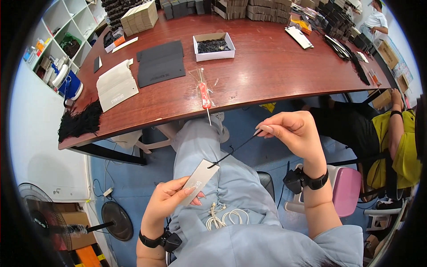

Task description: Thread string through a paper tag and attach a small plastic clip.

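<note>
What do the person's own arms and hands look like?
The left hand and right hand are ungloved. Each wrist wears a black strap with a chunky black device. The right arm emerges from a pale blue short sleeve.

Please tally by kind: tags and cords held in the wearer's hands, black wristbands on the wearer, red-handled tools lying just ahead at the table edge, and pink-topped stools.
Tag in left hand: grey tag, 1
Cord in right hand: black cord, 1
Black wristbands: 2
Red-handled tool: 1
Pink-topped stool: 1
Total: 6
</note>
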{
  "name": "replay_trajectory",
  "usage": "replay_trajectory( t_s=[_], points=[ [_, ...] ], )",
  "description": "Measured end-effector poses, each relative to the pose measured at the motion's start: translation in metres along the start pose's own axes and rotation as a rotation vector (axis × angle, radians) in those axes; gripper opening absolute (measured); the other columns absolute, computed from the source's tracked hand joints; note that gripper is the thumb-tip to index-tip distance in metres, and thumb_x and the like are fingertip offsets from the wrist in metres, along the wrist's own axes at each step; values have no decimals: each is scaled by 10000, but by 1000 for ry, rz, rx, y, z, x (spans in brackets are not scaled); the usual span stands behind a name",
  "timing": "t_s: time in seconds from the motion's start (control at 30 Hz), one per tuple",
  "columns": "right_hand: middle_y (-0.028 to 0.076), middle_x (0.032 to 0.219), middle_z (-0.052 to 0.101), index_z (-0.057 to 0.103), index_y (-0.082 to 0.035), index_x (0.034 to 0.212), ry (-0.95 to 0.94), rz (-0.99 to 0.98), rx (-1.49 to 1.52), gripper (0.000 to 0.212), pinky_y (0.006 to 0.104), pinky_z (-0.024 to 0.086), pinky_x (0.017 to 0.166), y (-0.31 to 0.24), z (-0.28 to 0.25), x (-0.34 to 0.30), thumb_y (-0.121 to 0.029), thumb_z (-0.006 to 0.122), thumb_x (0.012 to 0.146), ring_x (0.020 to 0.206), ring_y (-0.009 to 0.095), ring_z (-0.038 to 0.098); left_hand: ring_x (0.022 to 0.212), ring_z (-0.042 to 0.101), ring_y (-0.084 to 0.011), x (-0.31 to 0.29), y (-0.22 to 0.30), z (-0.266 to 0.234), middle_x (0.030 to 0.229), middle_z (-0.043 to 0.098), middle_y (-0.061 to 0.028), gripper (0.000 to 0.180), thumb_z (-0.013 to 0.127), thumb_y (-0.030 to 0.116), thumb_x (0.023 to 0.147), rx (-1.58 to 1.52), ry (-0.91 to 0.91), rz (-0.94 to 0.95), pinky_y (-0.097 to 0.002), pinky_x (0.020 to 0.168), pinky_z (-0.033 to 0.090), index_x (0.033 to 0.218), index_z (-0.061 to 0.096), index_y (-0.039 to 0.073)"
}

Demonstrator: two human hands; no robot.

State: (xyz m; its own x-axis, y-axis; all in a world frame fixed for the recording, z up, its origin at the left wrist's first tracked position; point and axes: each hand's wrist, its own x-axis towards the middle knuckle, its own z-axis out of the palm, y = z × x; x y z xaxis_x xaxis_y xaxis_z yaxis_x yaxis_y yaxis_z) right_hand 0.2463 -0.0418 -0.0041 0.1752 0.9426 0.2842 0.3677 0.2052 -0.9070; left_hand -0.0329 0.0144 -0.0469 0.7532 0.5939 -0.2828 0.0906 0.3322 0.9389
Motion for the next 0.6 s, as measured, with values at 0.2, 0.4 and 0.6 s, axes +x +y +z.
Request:
replay_trajectory(
  t_s=[0.2,0.4,0.6],
  points=[
    [74,670,612,598,39,757,2,18,-22,78,198,477,539,-3,3,-5,-31,564,748,623,95,589,604,544,-119,-5,5,-11,755,587,-98,263,467,51,809,82,-35,-29,-236,583,462,1038,504,-74],
    [78,688,614,597,41,764,-136,-35,-5,75,201,485,544,-9,13,-4,6,530,756,627,101,592,557,527,-97,-1,1,-16,711,592,-74,256,480,50,796,655,-78,59,-220,541,443,1037,517,-27],
    [80,698,615,598,39,792,-89,23,129,85,203,487,549,-9,14,-7,6,526,762,631,105,595,606,548,-115,1,-19,-43,752,600,-74,281,523,55,765,459,-202,47,-223,584,446,1043,526,9]
  ],
)
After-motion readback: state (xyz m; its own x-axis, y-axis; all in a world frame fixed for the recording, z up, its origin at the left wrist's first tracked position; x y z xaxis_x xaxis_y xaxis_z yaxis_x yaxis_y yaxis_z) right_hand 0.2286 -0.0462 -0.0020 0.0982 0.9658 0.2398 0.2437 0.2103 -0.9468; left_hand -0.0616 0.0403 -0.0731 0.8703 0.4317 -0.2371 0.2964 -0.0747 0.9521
